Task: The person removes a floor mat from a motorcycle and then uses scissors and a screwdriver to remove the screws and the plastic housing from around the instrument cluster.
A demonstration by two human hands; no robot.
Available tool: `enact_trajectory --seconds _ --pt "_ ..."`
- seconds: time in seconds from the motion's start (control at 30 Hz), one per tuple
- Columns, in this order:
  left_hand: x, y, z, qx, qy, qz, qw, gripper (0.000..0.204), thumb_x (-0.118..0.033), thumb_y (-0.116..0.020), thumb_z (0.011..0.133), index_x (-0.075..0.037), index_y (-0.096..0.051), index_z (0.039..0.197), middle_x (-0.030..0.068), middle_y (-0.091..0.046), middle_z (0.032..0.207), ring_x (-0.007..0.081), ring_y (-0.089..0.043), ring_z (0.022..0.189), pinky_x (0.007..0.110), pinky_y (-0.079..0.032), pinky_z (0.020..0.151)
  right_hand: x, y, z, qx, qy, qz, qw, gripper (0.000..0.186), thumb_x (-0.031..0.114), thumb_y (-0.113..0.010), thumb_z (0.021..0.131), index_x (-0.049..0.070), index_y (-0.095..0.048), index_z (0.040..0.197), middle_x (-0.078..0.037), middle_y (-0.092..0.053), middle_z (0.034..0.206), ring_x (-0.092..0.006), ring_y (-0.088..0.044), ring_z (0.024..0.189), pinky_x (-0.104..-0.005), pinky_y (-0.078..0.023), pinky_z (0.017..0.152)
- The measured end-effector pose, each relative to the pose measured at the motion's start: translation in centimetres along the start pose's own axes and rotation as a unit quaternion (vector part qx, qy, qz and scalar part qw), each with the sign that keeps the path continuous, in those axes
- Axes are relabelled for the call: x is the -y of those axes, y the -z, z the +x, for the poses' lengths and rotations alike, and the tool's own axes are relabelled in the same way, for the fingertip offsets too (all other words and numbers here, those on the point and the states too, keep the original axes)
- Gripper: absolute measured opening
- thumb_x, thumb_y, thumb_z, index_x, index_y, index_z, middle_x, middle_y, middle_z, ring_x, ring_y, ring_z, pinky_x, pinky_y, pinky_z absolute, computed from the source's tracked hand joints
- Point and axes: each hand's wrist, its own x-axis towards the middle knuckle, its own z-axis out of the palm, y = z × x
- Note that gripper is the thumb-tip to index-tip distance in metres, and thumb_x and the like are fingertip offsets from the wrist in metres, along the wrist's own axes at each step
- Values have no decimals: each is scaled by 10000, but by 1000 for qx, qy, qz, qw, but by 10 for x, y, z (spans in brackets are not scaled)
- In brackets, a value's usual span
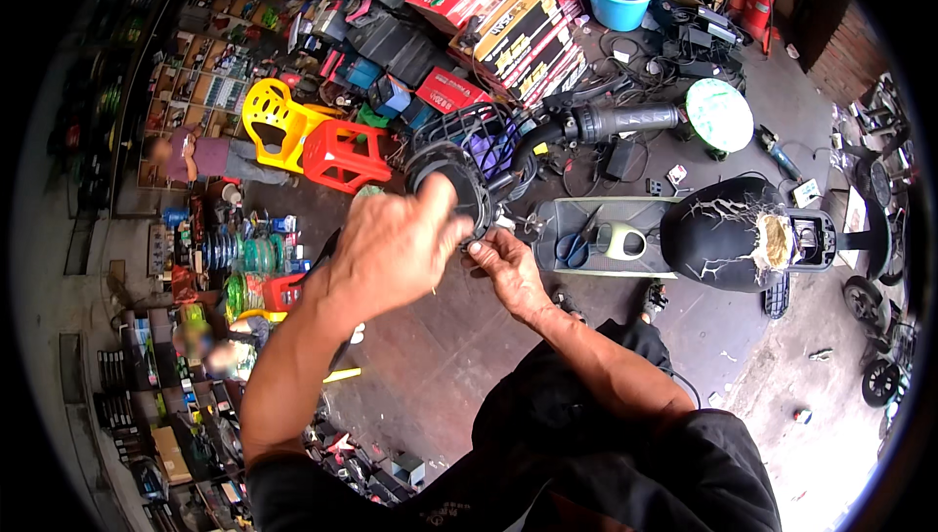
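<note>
My left hand (391, 251) is raised over the near left side of a black round scooter front part (459, 180). Its fingertips are smeared by motion, so I cannot make out whether they grip anything. Just right of it, my right hand (510, 273) has its thumb and forefinger pinched together at the lower edge of the black part. Whatever small thing sits between them is too small to name. The scooter's grey footboard (625, 214) stretches to the right, carrying scissors (589, 224) and a pale ring-shaped piece (621, 241). A cracked black seat (728, 234) lies beyond.
A red stool (346, 157) and a yellow chair (278, 122) stand at the left. Stacked boxes (518, 39) and a blue tub (619, 9) fill the back. A round pale-green stool (719, 115) is behind the seat. Two other people are farther left.
</note>
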Motion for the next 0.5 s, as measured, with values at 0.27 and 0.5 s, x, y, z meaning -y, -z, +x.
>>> enact_trajectory --seconds 0.27,0.5 --pt "14 1 1 -66 -46 -40 996 286 -163 -649 852 -6 -508 1044 176 -563 892 376 -583 837 442 -468 722 11 -1 -4 0 -43 -43 998 251 270 -641 919 27 -578 931 -40 -634 814 -134 -606 781 -289 -481 690" --pt "11 0 7 -73 -75 -26 994 235 -206 -708 822 -23 -562 837 121 -571 630 317 -603 587 410 -467 541 27 12 -19 -50 160 -302 938 189 206 -701 854 41 -610 844 -80 -613 732 -219 -602 647 -331 -481 617"
